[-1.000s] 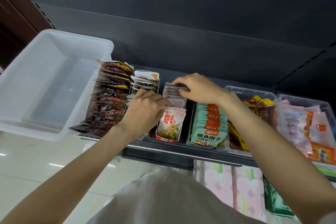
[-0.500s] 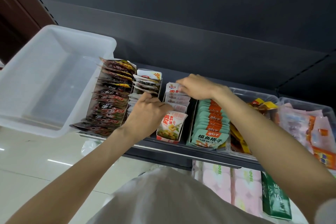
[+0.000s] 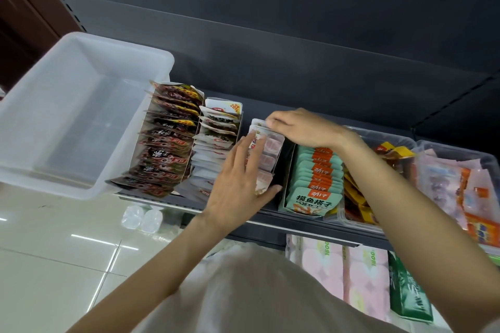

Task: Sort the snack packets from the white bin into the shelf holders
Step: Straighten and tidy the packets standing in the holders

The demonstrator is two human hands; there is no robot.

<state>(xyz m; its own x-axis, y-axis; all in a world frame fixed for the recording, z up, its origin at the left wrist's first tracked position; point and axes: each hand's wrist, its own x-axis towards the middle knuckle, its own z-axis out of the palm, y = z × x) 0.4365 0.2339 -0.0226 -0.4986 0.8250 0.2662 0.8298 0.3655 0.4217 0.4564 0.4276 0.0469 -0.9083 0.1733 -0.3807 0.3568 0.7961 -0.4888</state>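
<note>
From the head camera, looking down over a pale shirt (image 3: 243,292), both bare arms reach to a dark shelf (image 3: 311,224) lined with holders of snack packets. The left hand (image 3: 238,181) lies flat with straight fingers against the left side of a row of pink-and-white packets (image 3: 267,154) standing in a narrow holder near the middle of the shelf; its thumb reaches under the near end of that row, and it grasps nothing. The right hand (image 3: 303,130) comes over from the right with its fingers curled down onto the far end of the same row, pinching the tops of the rearmost packets. Left of this row stands a holder of white packets (image 3: 213,149), and further left a holder of dark red-brown packets (image 3: 165,143), both filled front to back. Just right of the hands is a holder of mint-green packets (image 3: 313,178) with orange labels, then a clear tub of yellow-and-red packets (image 3: 359,197), and at the far right another clear tub of pink and orange packets (image 3: 457,186). The white bin (image 3: 32,127) sits at the left end of the shelf, touching the dark packets' holder, with no packets showing inside it. Below the shelf, on the right, pink wrapped packs (image 3: 338,276) and a green pack (image 3: 408,295) stand on a lower level, and glossy pale floor tiles (image 3: 54,251) spread on the left.
</note>
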